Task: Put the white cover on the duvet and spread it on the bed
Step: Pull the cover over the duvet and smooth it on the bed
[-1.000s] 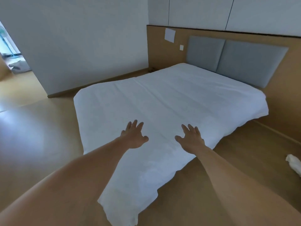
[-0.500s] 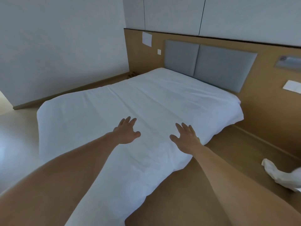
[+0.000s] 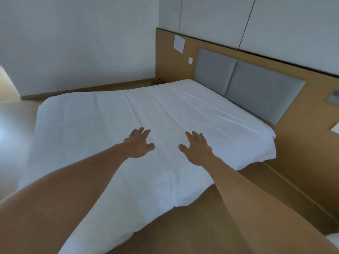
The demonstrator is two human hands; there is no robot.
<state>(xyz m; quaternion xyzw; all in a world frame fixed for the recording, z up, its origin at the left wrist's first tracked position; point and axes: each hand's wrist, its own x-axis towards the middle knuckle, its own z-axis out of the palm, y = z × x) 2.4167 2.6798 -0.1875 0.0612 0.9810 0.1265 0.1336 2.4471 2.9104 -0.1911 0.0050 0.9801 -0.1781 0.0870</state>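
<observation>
Both the left hand (image 3: 138, 143) and right hand (image 3: 197, 149) hover empty, fingers (image 3: 140, 130) straight and spread, over the near middle of the white-covered duvet (image 3: 165, 110) lying flat up to the grey headboard (image 3: 253, 90); it seems best to sweep flat palms outward, chasing creases to the edges.

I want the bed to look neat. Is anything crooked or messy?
Yes. The white duvet looks skewed: its near corner droops down toward the floor instead of lying square. A long crease also runs across it, beyond the open left hand and right hand.
</observation>
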